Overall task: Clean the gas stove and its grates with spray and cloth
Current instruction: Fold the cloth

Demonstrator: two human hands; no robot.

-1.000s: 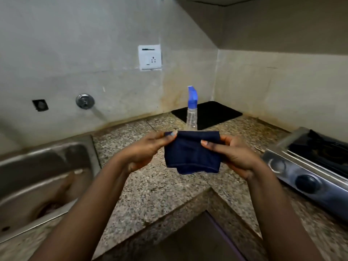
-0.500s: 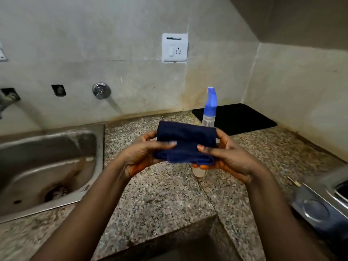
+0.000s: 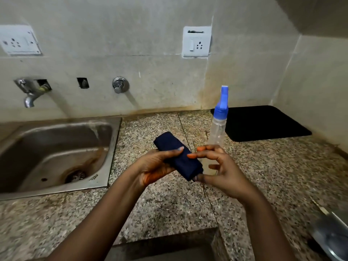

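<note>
Head view, taken nearest first: a speckled granite counter (image 3: pixel 169 208) is seen with both forearms reaching out over it. A dark blue cloth (image 3: pixel 176 157), folded into a narrow bundle, is held above the counter between the two hands. The left hand (image 3: pixel 156 166) is cupped under the bundle, with its thumb laid across the top. The right hand (image 3: pixel 220 166) is curled at the bundle's near end, which is pinched between thumb and fingertips. At the lower right edge only a blurred metal corner of the gas stove (image 3: pixel 331 234) is caught; its grates and burners are not shown.

Just beyond the hands a clear spray bottle (image 3: pixel 216 132) with a blue nozzle is stood upright on the counter, untouched, its base hidden behind the right hand. A steel sink (image 3: pixel 111 147) is set into the counter to the left, and a black mat (image 3: pixel 263 125) is laid in the far right corner. On the wall behind, a tap (image 3: pixel 28 93), a round valve (image 3: pixel 120 84) and two socket plates (image 3: pixel 196 42) are mounted.

The task is judged to be at its very start: the cloth is being readied, nothing is seen sprayed or wiped, and all cleaning of stove and grates is left.
</note>
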